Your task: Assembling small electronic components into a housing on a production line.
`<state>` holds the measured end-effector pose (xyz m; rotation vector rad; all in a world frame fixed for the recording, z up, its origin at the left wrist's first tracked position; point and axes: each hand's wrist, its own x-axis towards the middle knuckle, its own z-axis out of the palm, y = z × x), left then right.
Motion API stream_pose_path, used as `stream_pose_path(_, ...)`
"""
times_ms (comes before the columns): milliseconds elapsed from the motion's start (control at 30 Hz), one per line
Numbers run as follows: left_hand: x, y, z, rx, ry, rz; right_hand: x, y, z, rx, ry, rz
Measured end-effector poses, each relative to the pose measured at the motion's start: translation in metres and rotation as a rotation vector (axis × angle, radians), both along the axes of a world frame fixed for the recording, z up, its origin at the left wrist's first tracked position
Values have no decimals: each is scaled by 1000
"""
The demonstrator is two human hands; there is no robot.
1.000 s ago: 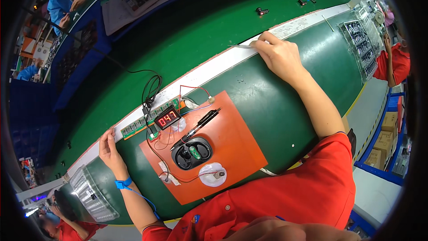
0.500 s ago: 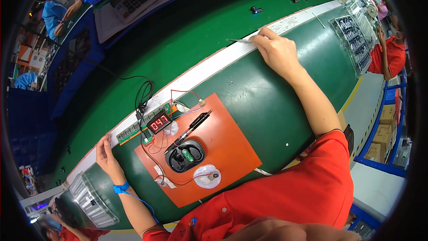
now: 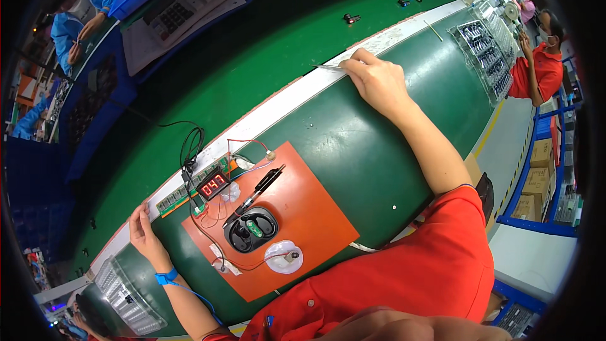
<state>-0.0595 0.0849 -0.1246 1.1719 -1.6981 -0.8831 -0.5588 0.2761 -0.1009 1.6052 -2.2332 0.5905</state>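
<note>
My right hand rests at the white strip along the far edge of the green bench, gripping thin metal tweezers that point left. My left hand, with a blue wrist strap, touches the same white strip at the far left and holds nothing, fingers apart. Between the hands lies an orange mat with a black earbud case fixture, a black probe pen, a small red-digit meter and red and black wires.
A clear tray of small parts lies by my left wrist; another tray is at the far right. A green conveyor belt carries small black parts. Other workers sit at far left and far right. Cardboard boxes stand on blue shelves.
The view has shifted, so everything has slid left and down in the picture. My left hand has moved slightly along the white strip. My right hand keeps the tweezers at the strip.
</note>
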Motion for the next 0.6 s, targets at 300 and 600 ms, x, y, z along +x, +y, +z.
stream_pose_path(300,0,1,4,20,-20,15,-11,5,2,23,22,-83)
stream_pose_path(600,-1,1,3,21,-5,10,-14,8,-4,43,46,-136)
